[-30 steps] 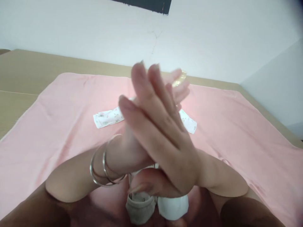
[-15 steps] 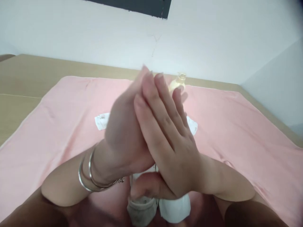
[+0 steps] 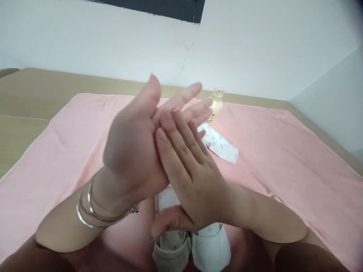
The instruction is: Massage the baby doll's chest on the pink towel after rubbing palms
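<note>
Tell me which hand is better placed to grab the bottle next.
Left, probably: the left hand points its fingers toward the bottle, their tips overlapping it in view. The right hand lies across the other palm, fingers angled leftward, away from the bottle.

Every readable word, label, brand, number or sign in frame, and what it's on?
None can be read.
Pale yellow bottle: dark marks low on its front, too small and partly covered by the left hand; unreadable.
White printed cloth: tiny printed motifs, too small to tell whether any are letters.
Wall: faint thin lines, no legible word or number.
</note>
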`<act>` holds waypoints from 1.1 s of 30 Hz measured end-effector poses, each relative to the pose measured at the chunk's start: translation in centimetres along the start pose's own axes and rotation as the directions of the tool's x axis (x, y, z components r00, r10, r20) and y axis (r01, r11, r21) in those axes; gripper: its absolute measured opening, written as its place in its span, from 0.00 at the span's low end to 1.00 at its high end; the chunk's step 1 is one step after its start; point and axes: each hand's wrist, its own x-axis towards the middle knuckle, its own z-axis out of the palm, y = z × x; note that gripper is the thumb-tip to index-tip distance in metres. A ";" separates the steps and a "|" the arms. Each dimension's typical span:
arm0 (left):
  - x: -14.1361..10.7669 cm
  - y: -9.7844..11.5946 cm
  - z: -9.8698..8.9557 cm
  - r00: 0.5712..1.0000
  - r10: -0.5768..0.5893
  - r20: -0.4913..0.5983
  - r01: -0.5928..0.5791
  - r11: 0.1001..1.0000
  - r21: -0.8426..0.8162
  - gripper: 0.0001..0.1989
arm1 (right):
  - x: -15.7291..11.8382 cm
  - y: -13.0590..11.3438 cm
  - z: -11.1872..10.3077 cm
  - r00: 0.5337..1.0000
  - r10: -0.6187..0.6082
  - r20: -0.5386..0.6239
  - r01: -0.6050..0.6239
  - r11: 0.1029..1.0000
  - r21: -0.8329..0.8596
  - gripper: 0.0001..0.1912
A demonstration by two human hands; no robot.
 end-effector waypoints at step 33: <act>7.3 -15.1 3.9 0.988 0.097 -0.124 -0.039 0.914 0.403 0.16 | -0.4 6.8 8.5 0.847 0.431 0.311 -0.410 0.902 -0.132 0.29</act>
